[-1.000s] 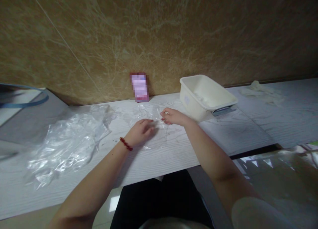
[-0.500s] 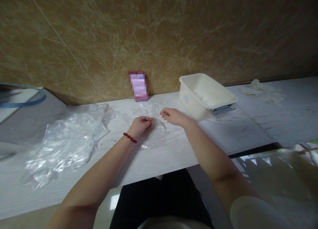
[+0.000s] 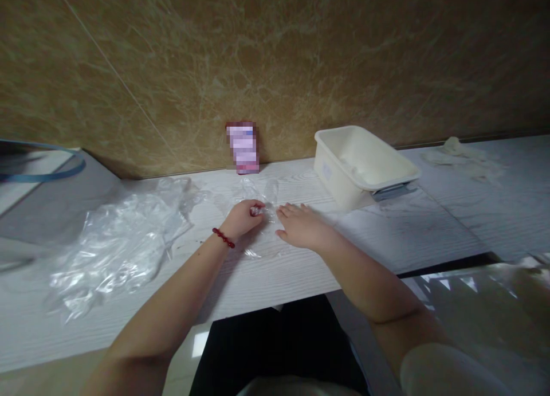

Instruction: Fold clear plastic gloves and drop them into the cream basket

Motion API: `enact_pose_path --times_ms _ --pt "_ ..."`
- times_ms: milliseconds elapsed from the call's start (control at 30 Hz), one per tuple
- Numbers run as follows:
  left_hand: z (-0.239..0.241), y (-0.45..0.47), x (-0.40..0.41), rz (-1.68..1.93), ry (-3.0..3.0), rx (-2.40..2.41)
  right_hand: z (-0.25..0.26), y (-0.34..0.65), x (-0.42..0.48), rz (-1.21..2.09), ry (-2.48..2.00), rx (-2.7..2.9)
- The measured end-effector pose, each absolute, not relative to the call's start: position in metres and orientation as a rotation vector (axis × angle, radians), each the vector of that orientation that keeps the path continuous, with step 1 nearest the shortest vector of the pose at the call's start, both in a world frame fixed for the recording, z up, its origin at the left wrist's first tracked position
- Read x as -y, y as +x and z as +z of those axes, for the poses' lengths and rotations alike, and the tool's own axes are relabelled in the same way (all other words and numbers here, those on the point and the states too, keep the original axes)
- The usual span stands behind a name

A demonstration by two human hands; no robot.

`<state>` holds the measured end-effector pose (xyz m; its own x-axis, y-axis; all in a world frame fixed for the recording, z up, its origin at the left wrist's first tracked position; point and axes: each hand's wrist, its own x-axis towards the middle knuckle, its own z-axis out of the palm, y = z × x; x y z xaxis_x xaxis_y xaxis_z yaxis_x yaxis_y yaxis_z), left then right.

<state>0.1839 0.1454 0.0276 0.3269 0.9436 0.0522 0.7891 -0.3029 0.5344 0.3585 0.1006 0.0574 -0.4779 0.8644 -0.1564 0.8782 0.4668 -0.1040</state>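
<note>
A clear plastic bag [image 3: 253, 250] lies on the white wood-grain table in front of me. My left hand [image 3: 244, 218], with a red bead bracelet at the wrist, curls its fingers round a bunched part of this bag. Palm down, my right hand [image 3: 301, 227] rests at the bag's right side, its fingers stretched out and the thumb apart. To the left spreads a heap of clear plastic bags [image 3: 120, 241], crumpled and shiny.
A cream plastic bin [image 3: 344, 184] stands right of my hands, with something pale inside. Behind them a phone-like thing [image 3: 244, 148], its front blurred, leans on the marbled wall. Pale crumpled pieces [image 3: 462, 158] lie far right. A blue band [image 3: 47, 177] is at far left.
My right hand has turned palm down and spread its fingers, coming slightly nearer to me. The left hand stays in place, with bunched plastic now showing in its curled fingers.
</note>
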Motion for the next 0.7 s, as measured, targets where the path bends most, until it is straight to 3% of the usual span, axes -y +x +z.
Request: enact_pose_path --times_ms 200,400,700 --pt "0.039 0.166 -0.146 0.484 2.271 -1.686 0.053 0.353 -0.098 -0.301 1.579 -2.539" --pt "0.045 0.100 -0.154 0.432 1.979 -2.315 0.051 0.350 -0.096 -0.281 1.552 -2.638" --pt "0.021 0.088 -0.177 0.376 1.913 -2.327 0.046 0.346 -0.099 -0.240 1.576 -2.684"
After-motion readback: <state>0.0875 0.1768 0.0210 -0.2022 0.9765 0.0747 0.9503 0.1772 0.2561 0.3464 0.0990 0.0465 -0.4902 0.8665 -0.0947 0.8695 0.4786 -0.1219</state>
